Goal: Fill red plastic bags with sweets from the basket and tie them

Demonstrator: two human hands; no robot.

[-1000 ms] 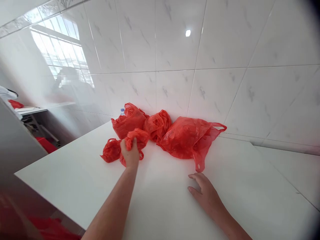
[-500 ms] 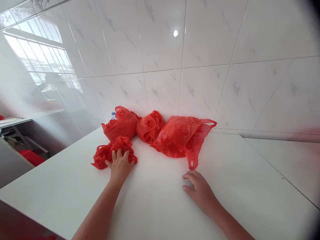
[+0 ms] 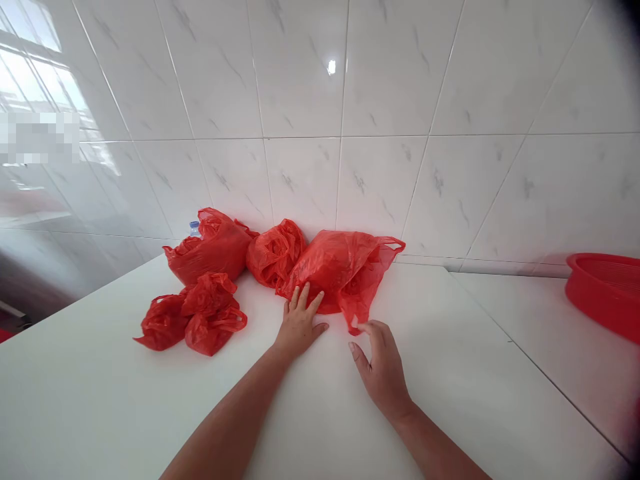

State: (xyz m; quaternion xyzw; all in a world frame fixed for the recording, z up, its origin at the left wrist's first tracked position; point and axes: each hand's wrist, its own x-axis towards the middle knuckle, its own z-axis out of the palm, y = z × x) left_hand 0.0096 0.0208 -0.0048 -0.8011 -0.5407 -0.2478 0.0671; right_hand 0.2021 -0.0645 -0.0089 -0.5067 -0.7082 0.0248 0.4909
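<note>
A filled red plastic bag with loop handles lies on the white table. My left hand is spread at its front left edge, fingertips on or just over the plastic. By the bag's front handle is my right hand, thumb and fingers apart; the index finger reaches the handle, and I cannot tell whether it touches. To the left sits a round bundled red bag. Another full red bag stands farther left. In front of that one rests a crumpled group of small red bags.
A white tiled wall rises behind the table. The blue cap of a bottle shows behind the left bag. At the right, a red plastic basin stands on the adjoining surface, past a seam.
My left hand has left the crumpled small bags and moved right to the large bag. My right hand has risen to its front handle. The view has turned right, bringing in the red basin.
</note>
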